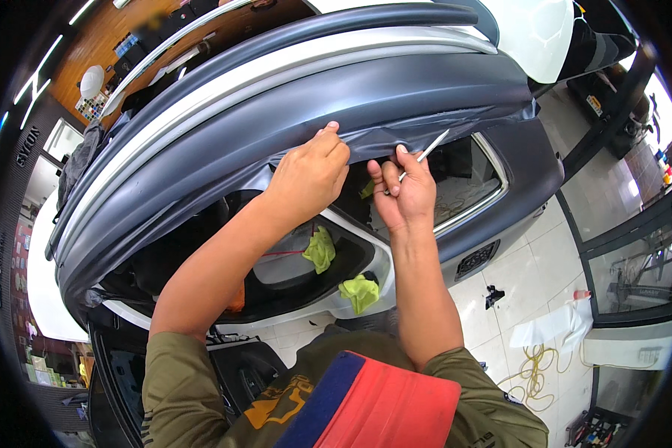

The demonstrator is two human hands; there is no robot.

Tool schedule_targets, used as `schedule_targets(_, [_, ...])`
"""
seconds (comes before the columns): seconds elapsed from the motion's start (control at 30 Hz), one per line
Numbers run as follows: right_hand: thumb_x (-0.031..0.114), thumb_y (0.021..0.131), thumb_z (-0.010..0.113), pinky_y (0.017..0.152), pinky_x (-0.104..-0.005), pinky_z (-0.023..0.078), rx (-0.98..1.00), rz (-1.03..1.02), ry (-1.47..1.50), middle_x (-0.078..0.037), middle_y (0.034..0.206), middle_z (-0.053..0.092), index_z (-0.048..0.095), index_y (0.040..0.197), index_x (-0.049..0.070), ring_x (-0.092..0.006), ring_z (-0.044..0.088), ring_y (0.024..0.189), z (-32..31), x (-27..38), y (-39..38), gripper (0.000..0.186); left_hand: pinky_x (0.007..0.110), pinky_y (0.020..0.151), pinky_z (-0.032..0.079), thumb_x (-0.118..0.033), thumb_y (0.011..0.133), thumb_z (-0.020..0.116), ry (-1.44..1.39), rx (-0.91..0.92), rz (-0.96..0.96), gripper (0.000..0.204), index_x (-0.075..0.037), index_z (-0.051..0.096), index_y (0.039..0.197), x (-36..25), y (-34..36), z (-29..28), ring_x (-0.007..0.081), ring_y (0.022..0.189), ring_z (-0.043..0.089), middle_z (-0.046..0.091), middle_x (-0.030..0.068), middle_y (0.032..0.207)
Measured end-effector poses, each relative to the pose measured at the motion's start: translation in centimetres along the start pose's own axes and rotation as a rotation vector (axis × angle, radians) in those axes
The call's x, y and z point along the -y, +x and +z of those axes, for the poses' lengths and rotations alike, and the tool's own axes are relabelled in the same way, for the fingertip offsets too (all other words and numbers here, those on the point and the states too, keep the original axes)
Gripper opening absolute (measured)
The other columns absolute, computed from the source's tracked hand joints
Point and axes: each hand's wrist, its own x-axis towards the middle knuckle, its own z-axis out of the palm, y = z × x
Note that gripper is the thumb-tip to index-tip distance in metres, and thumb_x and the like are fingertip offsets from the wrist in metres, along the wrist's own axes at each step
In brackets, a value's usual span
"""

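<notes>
A worker leans over the side of a car, bare hands raised to a sheet of dark satin film [366, 142] that covers the near edge of the car roof [291, 93] and hangs in loose, wrinkled folds over the door opening and the rear quarter window [455, 179]. The left hand [311, 173], back to the camera, is set against the film near the middle of that edge; its fingers are bunched, though whether they pinch the sheet cannot be told. Apart from it, toward the roof's right end, the right hand [407, 190] grips a slim pale tool [434, 145], its tip angled up and to the right, close to the folds.

The hazards, by appearance, are a tear or a permanent crease should the film be pulled unevenly, and a nick or scratch to the sheet, the glass or the bright window trim [500, 175] should the pointed tool slip. Whether it carries a blade is unclear.

One lime-green cloth [319, 250] lies inside the doorway, another lime-green cloth [360, 293] on the body's pale lower edge. On the tiled floor beyond, a yellow cord [534, 381] sits in loose coils.

Raised dark lettering stands on the grey wall [28, 145] at far left; the olive shirt [284, 403] bears an orange graphic and partial pale characters. No label can be made out on the tool or film.
</notes>
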Motion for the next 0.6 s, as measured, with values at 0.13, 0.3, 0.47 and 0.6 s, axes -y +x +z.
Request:
schedule_targets(0.13, [0.006, 0.092, 0.054, 0.061, -0.0372, 0.054, 0.103, 0.023, 0.055, 0.000, 0.075, 0.050, 0.047, 0.092, 0.011, -0.0099, 0.038, 0.042, -0.7, 0.4, 1.0, 0.009, 0.042, 0.084, 0.053, 0.000, 0.074, 0.065, 0.002, 0.101, -0.005, 0.021, 0.004, 0.060, 0.094, 0.2, 0.8, -1.1, 0.0386, 0.101, 0.062, 0.060, 0.0259, 0.114])
schedule_targets(0.3, [0.014, 0.094, 0.055, 0.056, -0.0316, 0.053, 0.147, 0.000, -0.267, -0.004, 0.081, 0.057, 0.052, 0.099, 0.005, -0.0068, 0.038, 0.043, 0.2, 2.4, 0.8, 0.011, 0.046, 0.076, 0.049, -0.002, 0.076, 0.063, -0.049, 0.208, 0.021, 0.020, 0.004, 0.060, 0.096, 0.7, 2.4, -2.7, 0.0408, 0.086, 0.060, 0.060, 0.0241, 0.094])
schedule_targets(0.47, [0.020, 0.095, 0.055, 0.055, -0.0275, 0.052, 0.281, -0.067, -0.457, -0.019, 0.110, 0.064, 0.053, 0.119, 0.000, -0.0031, 0.037, 0.045, -2.0, 4.5, -0.7, 0.031, 0.032, 0.063, 0.044, -0.017, 0.091, 0.058, 0.007, 0.317, -0.049, 0.018, 0.000, 0.064, 0.096, 1.2, 3.8, -3.3, 0.0180, 0.065, 0.057, 0.058, 0.0130, 0.068])
schedule_targets(0.6, [0.019, 0.096, 0.053, 0.053, -0.0242, 0.050, 0.147, -0.159, -0.411, -0.020, 0.108, 0.066, 0.052, 0.124, -0.002, -0.0027, 0.036, 0.045, -7.6, 3.6, -5.0, 0.035, 0.025, 0.063, 0.041, -0.025, 0.095, 0.058, -0.016, 0.374, -0.142, 0.023, -0.003, 0.066, 0.096, 1.6, 3.5, -4.3, 0.0072, 0.066, 0.049, 0.057, 0.0008, 0.070])
